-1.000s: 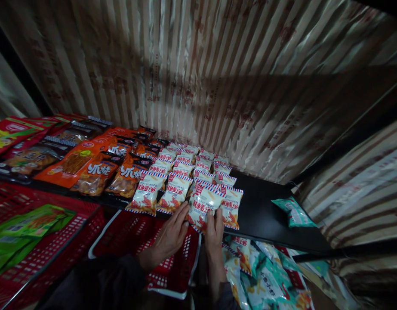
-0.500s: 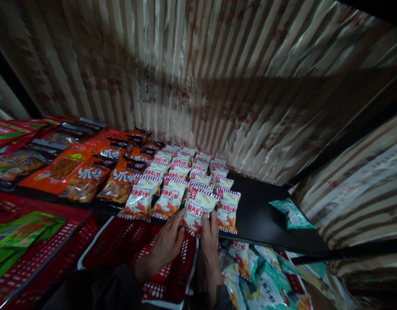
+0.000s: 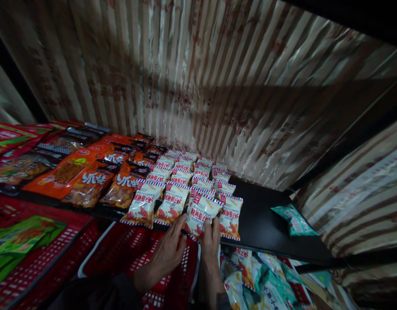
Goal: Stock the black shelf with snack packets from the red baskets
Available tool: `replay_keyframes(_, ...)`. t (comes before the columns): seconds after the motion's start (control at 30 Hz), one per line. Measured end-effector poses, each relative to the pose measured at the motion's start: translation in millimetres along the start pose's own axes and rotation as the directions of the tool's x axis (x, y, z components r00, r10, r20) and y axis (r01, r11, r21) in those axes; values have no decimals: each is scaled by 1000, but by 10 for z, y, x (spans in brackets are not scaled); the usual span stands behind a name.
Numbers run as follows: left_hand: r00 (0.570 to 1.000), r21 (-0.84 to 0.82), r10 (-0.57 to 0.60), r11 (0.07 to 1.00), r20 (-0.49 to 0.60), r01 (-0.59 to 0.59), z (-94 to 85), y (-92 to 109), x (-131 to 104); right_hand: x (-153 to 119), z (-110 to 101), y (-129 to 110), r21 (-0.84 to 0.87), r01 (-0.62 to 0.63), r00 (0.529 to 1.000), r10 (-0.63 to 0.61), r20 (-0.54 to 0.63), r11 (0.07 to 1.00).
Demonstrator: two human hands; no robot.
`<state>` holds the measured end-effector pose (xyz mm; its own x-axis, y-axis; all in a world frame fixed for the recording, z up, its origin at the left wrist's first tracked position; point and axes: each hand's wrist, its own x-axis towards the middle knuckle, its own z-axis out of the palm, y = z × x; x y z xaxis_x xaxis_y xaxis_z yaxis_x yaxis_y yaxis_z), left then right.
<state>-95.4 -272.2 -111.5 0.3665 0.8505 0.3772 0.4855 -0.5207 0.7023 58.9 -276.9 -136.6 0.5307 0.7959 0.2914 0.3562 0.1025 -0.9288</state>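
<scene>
A white snack bag (image 3: 202, 210) with red lettering lies at the front of the black shelf (image 3: 261, 215), over the third column of matching bags. My left hand (image 3: 171, 246) grips its lower left edge, fingers bent against the side. On its lower right, my right hand (image 3: 211, 239) has its fingers curled over the front. Several more white bags (image 3: 172, 202) stand in rows to the left of and behind it. Just right of my right hand is another white bag (image 3: 231, 215), in the front row. My palms and the held bag's underside are hidden.
Orange snack packs (image 3: 64, 170) fill the shelf's left part. A teal bag (image 3: 292, 220) lies alone at the right. Below are a red basket (image 3: 121, 249), green packs (image 3: 19, 237) at the left and a pile of teal and white bags (image 3: 269, 284). Striped sheeting (image 3: 198, 77) hangs behind.
The view has shifted slightly, so the shelf sits a little lower and further right. Both hands stay on the same white snack bag, with little visible movement against the shelf.
</scene>
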Motion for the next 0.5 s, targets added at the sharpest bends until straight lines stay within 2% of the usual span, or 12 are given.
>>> replay_keyframes(0.1,1000,1,-2,1000,-5,2,15,-11,-1,5,-18,-72,14,-50,998,50,24,999)
replay_keyframes(0.27,999,24,12,1000,-31,-11,31,-19,3,9,-23,-152,10,-115,993,115,-8,993)
replay_keyframes(0.5,991,85,101,992,-88,-94,20,-41,11,-33,-73,-36,-72,-52,996,46,-81,996)
